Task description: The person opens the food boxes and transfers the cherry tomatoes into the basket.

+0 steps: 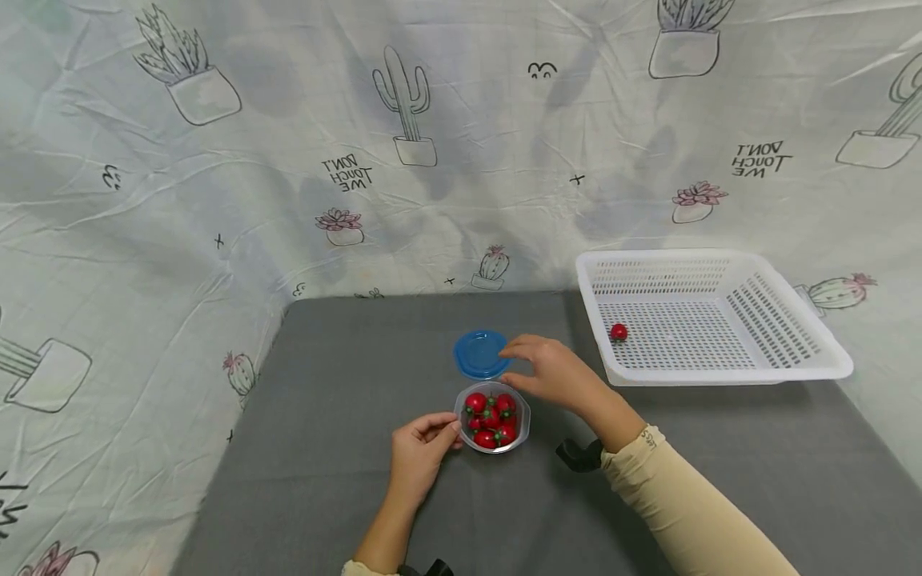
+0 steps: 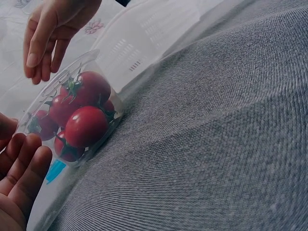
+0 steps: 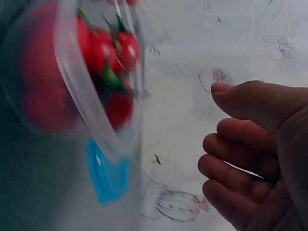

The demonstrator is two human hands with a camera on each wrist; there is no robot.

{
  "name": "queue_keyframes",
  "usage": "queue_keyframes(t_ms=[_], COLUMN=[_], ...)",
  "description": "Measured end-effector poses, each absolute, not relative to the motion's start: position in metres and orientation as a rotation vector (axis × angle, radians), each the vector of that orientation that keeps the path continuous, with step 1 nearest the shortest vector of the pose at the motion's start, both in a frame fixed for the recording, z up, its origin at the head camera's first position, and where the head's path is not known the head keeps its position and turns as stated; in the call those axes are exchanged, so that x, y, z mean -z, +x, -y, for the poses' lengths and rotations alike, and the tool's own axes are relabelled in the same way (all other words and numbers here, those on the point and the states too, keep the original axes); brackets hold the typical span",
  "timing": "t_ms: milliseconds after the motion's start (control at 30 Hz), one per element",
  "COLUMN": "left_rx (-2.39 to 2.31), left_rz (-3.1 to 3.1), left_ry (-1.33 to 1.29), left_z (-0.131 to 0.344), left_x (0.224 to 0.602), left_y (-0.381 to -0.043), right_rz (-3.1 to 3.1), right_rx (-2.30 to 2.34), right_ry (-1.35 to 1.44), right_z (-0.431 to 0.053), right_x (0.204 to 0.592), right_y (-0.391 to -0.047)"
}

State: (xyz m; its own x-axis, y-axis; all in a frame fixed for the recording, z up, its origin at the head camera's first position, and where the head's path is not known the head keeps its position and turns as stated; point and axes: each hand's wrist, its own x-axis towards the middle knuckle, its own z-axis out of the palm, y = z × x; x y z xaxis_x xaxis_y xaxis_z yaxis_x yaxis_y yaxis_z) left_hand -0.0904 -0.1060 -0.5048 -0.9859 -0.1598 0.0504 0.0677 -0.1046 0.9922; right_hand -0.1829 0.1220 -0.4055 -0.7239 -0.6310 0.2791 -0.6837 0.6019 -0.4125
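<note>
A cactus-print backdrop (image 1: pixel 504 120) is hanging behind the grey-covered desk (image 1: pixel 346 384). At the far right corner of the desk, a white basket (image 1: pixel 713 374) is standing with its slotted walls upright. The right hand (image 1: pixel 553 370) is hovering above the middle of the desk; its thumb and fingers are standing wide apart and are holding nothing. The left hand (image 1: pixel 421 452) is pinching the left rim of the clear container (image 1: pixel 524 424), with thumb and forefinger closing narrowly on the plastic. The container is sitting near the middle of the desk, well apart from its left and right edges. A blue lid (image 1: pixel 479 354) is lying flat between the container and the far edge of the desk. Red tomatoes (image 1: pixel 490 418) with green stems are filling the container. A loose tomato (image 1: pixel 619 332) is resting on the basket floor near its left wall; only the head view is showing it. The left wrist view is showing the tomatoes side-on through the transparent wall. The right wrist view is showing the right hand's lower fingers bending loosely, with a clear gap separating them from the lid.
</note>
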Motion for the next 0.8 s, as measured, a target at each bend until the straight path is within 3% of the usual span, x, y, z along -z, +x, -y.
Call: queue_keyframes(t_ms=[467,800], left_rx=[2.219,2.212], left_rz=[2.025,2.008], left_ry=[0.071,0.091], left_z=[0.102,0.105], left_x=[0.475,0.502], left_y=[-0.084,-0.089], right_rz=[2.712,2.489], right_rx=[-0.789,-0.653], right_ry=[0.977,0.971], right_z=[-0.091,-0.074], right_x=[0.444,0.466], right_y=[-0.149,-0.138])
